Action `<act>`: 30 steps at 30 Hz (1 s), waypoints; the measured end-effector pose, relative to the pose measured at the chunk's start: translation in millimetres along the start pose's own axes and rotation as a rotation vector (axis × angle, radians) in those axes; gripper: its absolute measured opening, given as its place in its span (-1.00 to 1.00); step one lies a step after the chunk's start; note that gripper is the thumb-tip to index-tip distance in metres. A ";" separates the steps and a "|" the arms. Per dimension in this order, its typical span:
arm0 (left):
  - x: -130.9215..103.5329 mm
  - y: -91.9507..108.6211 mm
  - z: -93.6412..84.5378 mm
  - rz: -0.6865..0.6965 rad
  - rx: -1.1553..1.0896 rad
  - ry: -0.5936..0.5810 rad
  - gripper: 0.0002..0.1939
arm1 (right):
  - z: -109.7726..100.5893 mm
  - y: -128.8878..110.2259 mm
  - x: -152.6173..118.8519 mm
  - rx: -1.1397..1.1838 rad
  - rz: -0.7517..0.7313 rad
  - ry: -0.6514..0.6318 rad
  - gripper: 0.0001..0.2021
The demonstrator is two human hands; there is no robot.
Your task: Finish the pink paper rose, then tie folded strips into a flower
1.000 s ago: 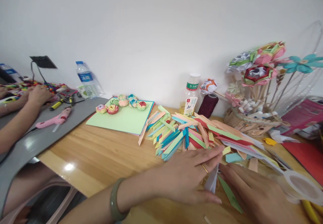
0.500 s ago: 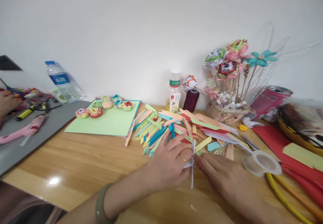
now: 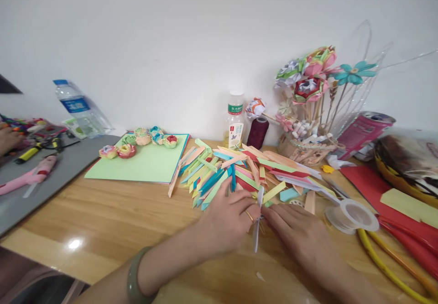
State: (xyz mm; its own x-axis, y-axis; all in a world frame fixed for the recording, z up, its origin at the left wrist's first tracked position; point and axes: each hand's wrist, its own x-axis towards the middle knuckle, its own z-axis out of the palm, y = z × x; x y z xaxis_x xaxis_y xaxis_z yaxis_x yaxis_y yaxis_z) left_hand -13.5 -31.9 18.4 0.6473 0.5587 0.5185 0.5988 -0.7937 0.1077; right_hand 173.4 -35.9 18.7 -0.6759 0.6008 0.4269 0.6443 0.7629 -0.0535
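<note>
A pale, whitish folded paper strip (image 3: 256, 238) stands nearly upright between my two hands, just above the wooden table. My left hand (image 3: 226, 226), with a ring and a green bangle at the wrist, is closed on the strip from the left side. My right hand (image 3: 303, 233) is closed too, its fingertips against the strip's right side; what it pinches is hidden. Right behind the hands lies a pile of folded coloured paper strips (image 3: 215, 180). A spool of clear thread (image 3: 352, 217) lies to the right of my right hand.
Light green paper (image 3: 133, 171) carries several small paper flowers (image 3: 126, 150). Along the wall stand a glue-labelled bottle (image 3: 234, 121), a dark red thread cone (image 3: 258, 133) and a flower basket (image 3: 304, 151). Red-handled scissors (image 3: 407, 233) lie right. At far left, another person's hand (image 3: 10, 139) shows.
The whole view has shifted slightly. The pale strip leans a little more, and my fingers have closed in nearer to each other around it. Otherwise the table things look the same.
</note>
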 end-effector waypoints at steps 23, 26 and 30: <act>-0.7 -3.5 -1.2 0.073 -0.004 -0.069 -0.83 | -6.7 -4.1 0.4 0.122 0.017 0.003 -0.72; -1.6 -5.2 0.1 0.116 -0.025 0.007 -0.82 | -5.8 -5.0 0.1 0.171 0.021 0.016 -0.75; -0.9 -6.3 -0.2 0.152 -0.065 0.050 -0.82 | -3.6 -6.6 -0.5 0.213 0.012 0.039 -0.77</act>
State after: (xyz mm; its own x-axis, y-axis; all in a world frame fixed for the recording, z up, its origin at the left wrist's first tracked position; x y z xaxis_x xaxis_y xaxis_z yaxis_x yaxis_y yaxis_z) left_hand -18.0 -27.4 17.5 0.7030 0.4197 0.5742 0.4627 -0.8830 0.0788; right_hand 170.8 -42.1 22.1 -0.6515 0.6037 0.4594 0.5595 0.7913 -0.2464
